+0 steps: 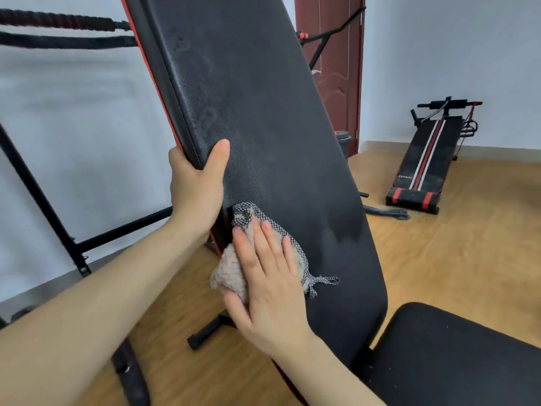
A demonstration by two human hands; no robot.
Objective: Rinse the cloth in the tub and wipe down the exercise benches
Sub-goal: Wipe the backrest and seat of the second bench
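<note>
Cloth [229, 272]: beige with checkered trim, bunched low on the backrest [263, 112] at its left edge and spilling past it; a frayed tail points right.
Backrest axis: long and steep, leaning up and to the left (patchy damp marks on the upper pad).
Right hand [269, 288]: flat, fingers straight and spread, pointing up, pressing the cloth onto the pad.
Left hand [193, 189]: clasped round the backrest's left edge, thumb on the front.
Hidden: the backrest's top is cut off; the left fingers are behind the pad; much of the cloth lies under the right hand.
Room: seat pad [453, 356] just below right; open wooden floor [468, 259] beyond; second bench [421, 159] well apart by the far wall; black frame [38, 189] near on the left.
</note>
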